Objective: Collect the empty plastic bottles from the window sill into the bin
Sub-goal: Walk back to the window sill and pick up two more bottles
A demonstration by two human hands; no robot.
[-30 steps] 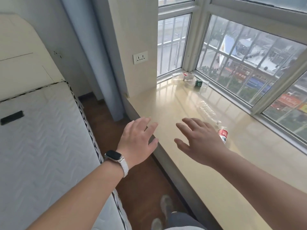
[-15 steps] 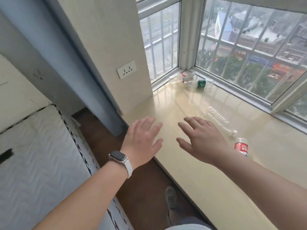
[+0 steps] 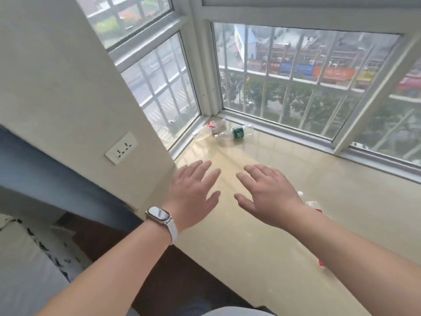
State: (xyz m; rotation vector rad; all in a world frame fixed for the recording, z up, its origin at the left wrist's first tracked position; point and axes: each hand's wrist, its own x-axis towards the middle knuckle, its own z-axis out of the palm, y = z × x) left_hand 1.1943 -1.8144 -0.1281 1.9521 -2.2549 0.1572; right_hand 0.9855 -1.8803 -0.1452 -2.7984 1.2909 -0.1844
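Observation:
Two clear plastic bottles lie in the far corner of the beige window sill (image 3: 284,179): one with a red-and-white label (image 3: 208,130) and one with a green label (image 3: 237,134). Another clear bottle with a red label (image 3: 313,205) lies behind my right forearm, mostly hidden. My left hand (image 3: 193,192), with a white watch on its wrist, is spread with straight fingers above the sill's near edge. My right hand (image 3: 268,195) is spread the same way over the sill. Neither hand holds anything. No bin is in view.
A wall with a socket plate (image 3: 121,148) stands to the left of the sill. Barred windows (image 3: 296,87) close the sill at the back and left. A white mattress (image 3: 22,270) lies at the lower left beside a strip of dark floor (image 3: 159,270).
The view has swung up and toward the window corner, and both hands have moved forward over the sill. The near bottles have slipped behind my right arm.

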